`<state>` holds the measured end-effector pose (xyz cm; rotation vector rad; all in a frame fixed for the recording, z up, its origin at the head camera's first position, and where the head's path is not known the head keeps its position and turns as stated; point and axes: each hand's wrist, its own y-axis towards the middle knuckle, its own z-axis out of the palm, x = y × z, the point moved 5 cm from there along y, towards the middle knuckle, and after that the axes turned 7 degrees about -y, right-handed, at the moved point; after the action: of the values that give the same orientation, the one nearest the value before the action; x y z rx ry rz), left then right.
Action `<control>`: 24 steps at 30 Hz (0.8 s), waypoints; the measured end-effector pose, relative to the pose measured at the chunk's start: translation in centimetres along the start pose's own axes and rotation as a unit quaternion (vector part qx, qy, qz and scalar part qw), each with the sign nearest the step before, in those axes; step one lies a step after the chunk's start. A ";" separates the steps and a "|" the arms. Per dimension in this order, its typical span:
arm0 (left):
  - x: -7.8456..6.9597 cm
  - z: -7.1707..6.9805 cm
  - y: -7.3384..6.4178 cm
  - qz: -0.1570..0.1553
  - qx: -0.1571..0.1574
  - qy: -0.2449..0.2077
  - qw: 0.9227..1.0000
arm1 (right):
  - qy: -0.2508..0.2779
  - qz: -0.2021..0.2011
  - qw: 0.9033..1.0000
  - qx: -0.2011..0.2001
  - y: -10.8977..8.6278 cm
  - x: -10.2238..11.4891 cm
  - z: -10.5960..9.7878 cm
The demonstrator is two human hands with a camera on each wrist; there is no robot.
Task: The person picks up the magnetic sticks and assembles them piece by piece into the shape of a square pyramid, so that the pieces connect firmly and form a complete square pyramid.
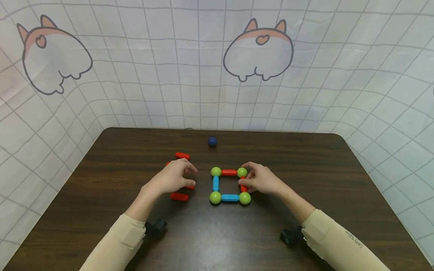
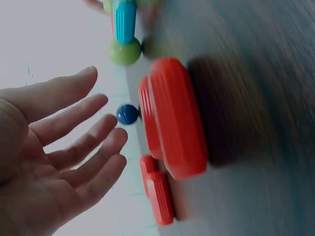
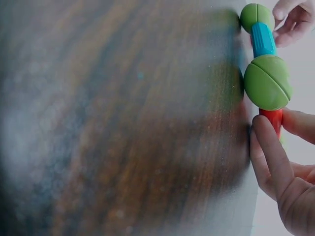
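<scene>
Four-sided and flat on the table, a frame of green balls (image 1: 215, 197) and rods has two blue rods (image 1: 230, 197) at its left and near sides. A red rod (image 1: 229, 172) forms the far side. My right hand (image 1: 265, 180) pinches the red rod (image 3: 272, 119) on the right side between thumb and fingers, beside a green ball (image 3: 268, 82). To the left of the frame, my left hand (image 1: 173, 176) hovers over loose red rods (image 1: 179, 196), hiding some partly. Its fingers are spread and relaxed, with nothing in them, in the left wrist view.
A dark blue ball (image 1: 212, 142) sits near the back of the dark wooden table (image 1: 288, 150). Another loose red rod (image 1: 182, 155) lies beyond my left hand. A white checked curtain (image 1: 152, 75) hangs behind the table and along both sides.
</scene>
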<state>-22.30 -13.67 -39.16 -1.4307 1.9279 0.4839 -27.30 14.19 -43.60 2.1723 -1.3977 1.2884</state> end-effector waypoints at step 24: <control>3.8 0.2 0.7 0.006 0.050 -0.009 0.999 | -0.003 0.003 1.000 -0.005 0.1 0.1 0.0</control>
<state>-23.49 -15.91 -42.06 -1.3480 1.9206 0.3998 -27.37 14.09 -43.59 2.1676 -1.4116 1.2757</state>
